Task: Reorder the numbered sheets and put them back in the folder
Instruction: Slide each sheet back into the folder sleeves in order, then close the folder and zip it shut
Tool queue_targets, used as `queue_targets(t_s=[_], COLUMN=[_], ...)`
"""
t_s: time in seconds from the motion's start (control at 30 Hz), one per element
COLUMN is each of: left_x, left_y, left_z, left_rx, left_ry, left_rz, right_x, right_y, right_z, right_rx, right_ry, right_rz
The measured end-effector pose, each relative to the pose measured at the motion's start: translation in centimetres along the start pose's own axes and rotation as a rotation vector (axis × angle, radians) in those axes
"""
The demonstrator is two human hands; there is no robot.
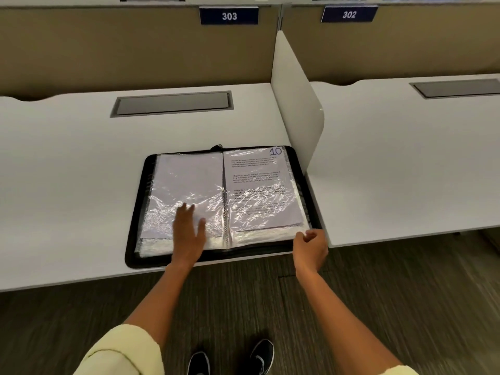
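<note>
We are standing at a white desk (67, 163), with a beige partition (108, 50) running behind it and a white divider (295, 98) closing off its right side. A grey hatch (173, 103) is sitting flush in the desktop near the partition, below a blue plate (229, 15) reading 303.

The folder (135, 234) — black, zip-edged — is lying open at the desk's front edge, just beside the divider, its near edge overhanging slightly. Crinkled clear sleeves are covering both halves. The left page (189, 174) is showing a blank sheet. The right page (259, 180) is showing printed text, marked 10 (275, 151) at its top corner.

We are pressing our left hand (188, 226) flat on the lower left page, fingers straight and spread. Our right hand (311, 246) is at the folder's near right corner, fingers curled — pinching the sleeve edge between thumb and fingertips.
</note>
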State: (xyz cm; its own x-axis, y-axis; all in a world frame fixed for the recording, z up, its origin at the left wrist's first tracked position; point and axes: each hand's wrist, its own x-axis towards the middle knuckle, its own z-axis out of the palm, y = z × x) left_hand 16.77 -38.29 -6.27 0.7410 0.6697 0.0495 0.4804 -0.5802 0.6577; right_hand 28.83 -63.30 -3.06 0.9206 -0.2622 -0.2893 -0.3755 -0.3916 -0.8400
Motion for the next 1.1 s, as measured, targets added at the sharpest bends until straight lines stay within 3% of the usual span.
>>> queue_targets(t_s=[0.13, 0.33, 0.67, 0.9, 1.1], left_x=[1.0, 0.9, -0.2, -0.4, -0.4], left_y=[-4.0, -5.2, -5.9, -6.5, -8.5], left_z=[-3.2, -5.8, -8.0, -10.2, -11.8], left_rx=[0.215, 0.221, 0.137, -0.084, -0.205], left_ry=[0.180, 0.148, 0.159, 0.199, 0.255], left_rz=[-0.262, -0.587, -0.589, -0.735, -0.749], right_x=[1.9, 3.8, 5.6, 6.5, 5.1], right_y=[-0.1, -0.5, -1.5, -2.6, -3.1], right_z=[-1.2, -0.9, -0.8, -0.3, 0.6], right_rx=[-0.139, -0.363, -0.465, -0.282, -0.143], right_ry=[0.008, -0.185, -0.247, -0.283, -0.202], right_rz=[-0.146, -0.214, -0.205, -0.094, 0.030])
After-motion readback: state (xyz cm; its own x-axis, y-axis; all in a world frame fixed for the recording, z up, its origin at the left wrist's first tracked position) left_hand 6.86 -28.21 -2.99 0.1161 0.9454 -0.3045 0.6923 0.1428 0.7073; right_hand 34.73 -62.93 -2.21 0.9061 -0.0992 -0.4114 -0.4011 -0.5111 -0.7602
